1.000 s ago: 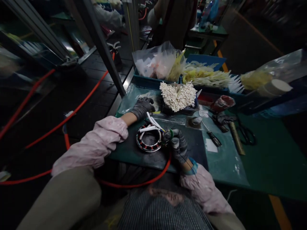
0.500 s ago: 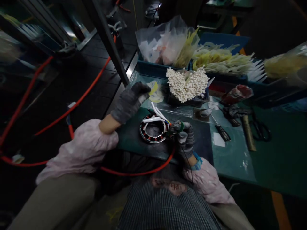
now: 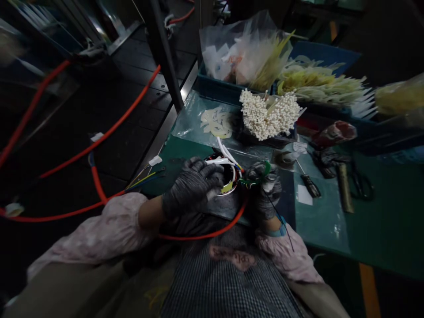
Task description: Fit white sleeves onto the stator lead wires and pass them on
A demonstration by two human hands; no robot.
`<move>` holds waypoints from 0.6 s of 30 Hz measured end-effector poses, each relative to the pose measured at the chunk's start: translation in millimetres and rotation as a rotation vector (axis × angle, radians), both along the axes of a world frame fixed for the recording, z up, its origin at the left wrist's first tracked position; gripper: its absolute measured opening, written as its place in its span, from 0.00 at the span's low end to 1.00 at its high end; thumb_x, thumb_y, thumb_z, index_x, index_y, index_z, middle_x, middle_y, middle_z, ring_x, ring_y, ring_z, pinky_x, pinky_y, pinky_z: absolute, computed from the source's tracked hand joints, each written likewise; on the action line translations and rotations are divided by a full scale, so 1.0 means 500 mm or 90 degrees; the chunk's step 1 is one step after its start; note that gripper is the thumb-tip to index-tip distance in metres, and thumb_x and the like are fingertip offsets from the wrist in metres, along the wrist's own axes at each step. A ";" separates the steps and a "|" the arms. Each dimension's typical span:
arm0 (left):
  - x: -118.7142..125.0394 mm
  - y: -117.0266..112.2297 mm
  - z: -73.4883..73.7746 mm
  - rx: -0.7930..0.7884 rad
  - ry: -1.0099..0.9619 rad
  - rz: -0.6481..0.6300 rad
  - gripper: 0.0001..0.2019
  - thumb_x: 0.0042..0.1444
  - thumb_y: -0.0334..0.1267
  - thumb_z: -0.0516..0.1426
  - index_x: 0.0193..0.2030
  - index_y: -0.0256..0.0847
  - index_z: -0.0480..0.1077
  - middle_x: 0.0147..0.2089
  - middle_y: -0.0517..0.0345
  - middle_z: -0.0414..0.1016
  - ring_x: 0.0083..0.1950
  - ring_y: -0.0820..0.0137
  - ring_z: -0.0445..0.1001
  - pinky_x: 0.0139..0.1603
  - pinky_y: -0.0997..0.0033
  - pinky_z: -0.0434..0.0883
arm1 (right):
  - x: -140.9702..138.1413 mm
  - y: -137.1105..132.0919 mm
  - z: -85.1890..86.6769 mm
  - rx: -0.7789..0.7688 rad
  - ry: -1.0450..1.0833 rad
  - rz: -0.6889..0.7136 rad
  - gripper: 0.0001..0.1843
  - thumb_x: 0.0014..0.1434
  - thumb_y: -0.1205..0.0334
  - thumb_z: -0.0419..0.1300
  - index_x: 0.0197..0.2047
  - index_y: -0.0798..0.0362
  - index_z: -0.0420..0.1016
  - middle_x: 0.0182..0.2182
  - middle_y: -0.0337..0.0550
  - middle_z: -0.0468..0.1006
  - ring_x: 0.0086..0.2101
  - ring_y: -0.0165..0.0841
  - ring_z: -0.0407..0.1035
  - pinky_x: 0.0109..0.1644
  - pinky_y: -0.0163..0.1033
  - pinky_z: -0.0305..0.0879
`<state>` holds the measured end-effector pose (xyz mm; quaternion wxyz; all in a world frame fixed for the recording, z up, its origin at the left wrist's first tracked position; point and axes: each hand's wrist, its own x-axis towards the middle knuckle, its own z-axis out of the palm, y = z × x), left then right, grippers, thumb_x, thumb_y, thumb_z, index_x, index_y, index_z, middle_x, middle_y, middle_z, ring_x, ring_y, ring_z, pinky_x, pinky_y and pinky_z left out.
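A ring-shaped part with a dark, red-flecked winding and a bright metal rim point(image 3: 230, 192) lies on the dark flat mat point(image 3: 286, 201), between the two hands I watch from my remote station. White flexible tubes point(image 3: 226, 153) rise over its far side, and a pale yellow strip point(image 3: 227, 187) shows within its central hole. My left hand point(image 3: 195, 183), in a dark grey knitted glove, reaches over the near left of the ring, fingers close together; they hide their own tips, so I cannot tell whether they pinch the strip. My right hand point(image 3: 267, 190), gloved alike, is curled tightly around a green, arc-shaped object point(image 3: 266, 168) at the ring's right edge; whether it also presses the ring is unclear to me. I judge the ring stiff and rather heavy for its size, its bare rim smooth enough to slip under knit; I would grip the outer rim from opposite sides, sparing the winding, likely the fragile portion. The tubes look light and springy, poor handles; the strip seems thin and limp, best pinched near one end.
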<state>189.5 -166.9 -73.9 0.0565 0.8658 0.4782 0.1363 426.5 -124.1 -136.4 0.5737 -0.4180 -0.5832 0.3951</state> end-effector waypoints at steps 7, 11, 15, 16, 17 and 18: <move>-0.007 -0.080 -0.041 0.144 -0.013 0.010 0.16 0.69 0.32 0.62 0.61 0.47 0.80 0.57 0.50 0.86 0.59 0.55 0.79 0.63 0.50 0.76 | -0.025 -0.038 0.059 0.102 -0.177 0.051 0.09 0.77 0.50 0.62 0.56 0.41 0.77 0.45 0.43 0.85 0.43 0.42 0.81 0.50 0.49 0.81; -0.033 -0.070 -0.033 0.143 -0.128 -0.074 0.13 0.74 0.33 0.56 0.58 0.40 0.79 0.55 0.46 0.87 0.59 0.57 0.82 0.60 0.55 0.82 | -0.055 -0.039 0.073 0.241 -0.413 0.118 0.13 0.78 0.54 0.62 0.62 0.43 0.79 0.48 0.49 0.85 0.48 0.48 0.80 0.56 0.54 0.80; -0.083 -0.036 -0.010 -0.060 -0.335 -0.103 0.12 0.73 0.32 0.55 0.52 0.47 0.80 0.54 0.53 0.88 0.57 0.63 0.85 0.60 0.60 0.83 | -0.080 -0.039 0.079 0.283 -0.645 0.127 0.16 0.77 0.57 0.62 0.63 0.48 0.81 0.49 0.55 0.85 0.48 0.52 0.78 0.54 0.57 0.79; -0.093 -0.029 -0.003 -0.105 -0.373 -0.072 0.11 0.74 0.33 0.55 0.50 0.47 0.80 0.52 0.54 0.88 0.55 0.64 0.86 0.58 0.61 0.84 | -0.083 -0.041 0.081 0.294 -0.679 0.124 0.16 0.76 0.58 0.63 0.62 0.50 0.82 0.49 0.56 0.85 0.48 0.52 0.78 0.53 0.57 0.79; -0.101 -0.022 0.005 -0.140 -0.403 -0.044 0.10 0.74 0.35 0.55 0.49 0.47 0.79 0.51 0.54 0.88 0.52 0.64 0.87 0.55 0.62 0.84 | -0.085 -0.042 0.082 0.302 -0.702 0.119 0.15 0.75 0.58 0.64 0.61 0.51 0.83 0.48 0.57 0.85 0.47 0.53 0.78 0.51 0.57 0.79; -0.106 -0.013 0.012 -0.165 -0.429 -0.012 0.10 0.75 0.37 0.55 0.48 0.46 0.79 0.49 0.54 0.88 0.50 0.64 0.87 0.53 0.62 0.85 | -0.086 -0.043 0.084 0.310 -0.715 0.112 0.14 0.75 0.57 0.65 0.59 0.51 0.84 0.47 0.56 0.85 0.46 0.52 0.78 0.50 0.56 0.79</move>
